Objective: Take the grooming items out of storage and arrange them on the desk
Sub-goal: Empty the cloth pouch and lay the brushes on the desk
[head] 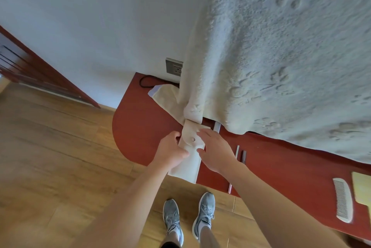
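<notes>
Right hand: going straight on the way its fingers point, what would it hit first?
The cream pouch: the right hand aims at its snap flap and looks nearly on it, though depth is unclear.

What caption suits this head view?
Left hand grips, right hand touches a cream fabric snap pouch at the edge of a red-brown wooden desk; white comb nearby.

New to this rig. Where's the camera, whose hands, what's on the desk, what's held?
No robot: a person's bare hands, filmed by one wide-angle camera worn on the head, looking down. The left hand grips a cream snap-button pouch at the edge of the red-brown desk; the right hand rests on it. Further right lie a white comb and thin sticks. A fluffy cloth drapes over the desk's back.
</notes>
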`<state>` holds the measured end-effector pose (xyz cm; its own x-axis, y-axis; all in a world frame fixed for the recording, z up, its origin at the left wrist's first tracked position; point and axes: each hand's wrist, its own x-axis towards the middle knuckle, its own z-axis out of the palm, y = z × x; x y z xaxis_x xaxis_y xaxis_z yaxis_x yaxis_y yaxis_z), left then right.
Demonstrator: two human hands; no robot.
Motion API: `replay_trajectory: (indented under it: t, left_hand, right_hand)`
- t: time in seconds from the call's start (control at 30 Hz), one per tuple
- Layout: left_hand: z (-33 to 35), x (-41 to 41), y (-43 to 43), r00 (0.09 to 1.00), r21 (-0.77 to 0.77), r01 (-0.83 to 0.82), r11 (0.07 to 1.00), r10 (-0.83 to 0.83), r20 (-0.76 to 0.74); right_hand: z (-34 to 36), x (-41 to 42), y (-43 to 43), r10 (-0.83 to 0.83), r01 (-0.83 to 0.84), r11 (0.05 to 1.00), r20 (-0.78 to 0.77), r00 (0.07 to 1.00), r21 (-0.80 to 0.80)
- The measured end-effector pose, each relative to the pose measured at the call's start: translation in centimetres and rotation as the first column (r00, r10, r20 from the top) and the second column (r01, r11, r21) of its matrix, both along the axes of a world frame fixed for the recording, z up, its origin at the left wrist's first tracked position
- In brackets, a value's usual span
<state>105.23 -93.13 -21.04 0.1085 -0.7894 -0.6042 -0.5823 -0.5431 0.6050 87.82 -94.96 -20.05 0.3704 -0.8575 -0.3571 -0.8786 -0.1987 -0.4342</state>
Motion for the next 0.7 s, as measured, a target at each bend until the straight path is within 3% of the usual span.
replay_trajectory:
  t: [0.27, 0.47, 0.7]
  left_hand:
    - [0.0, -0.3, -0.7, 1.0, 0.056, -0.018, 0.998, 0.018, -0.007]
    - [1.4, 0.0, -0.2, 0.971, 0.152, -0.093, 0.984, 0.123, -0.205]
    - [5.9, 1.7, 1.0, 0.925, 0.13, -0.043, 0.991, 0.089, -0.37]
  right_hand:
    - [-0.1, 0.0, -0.2, -0.012, 0.012, 1.0, 0.005, 1.0, 0.002]
    - [0.6, 0.0, 0.8, -0.02, 0.021, 0.999, 0.027, 0.999, -0.032]
    - [4.2, -0.2, 2.6, 0.017, 0.024, 0.96, 0.146, 0.989, -0.278]
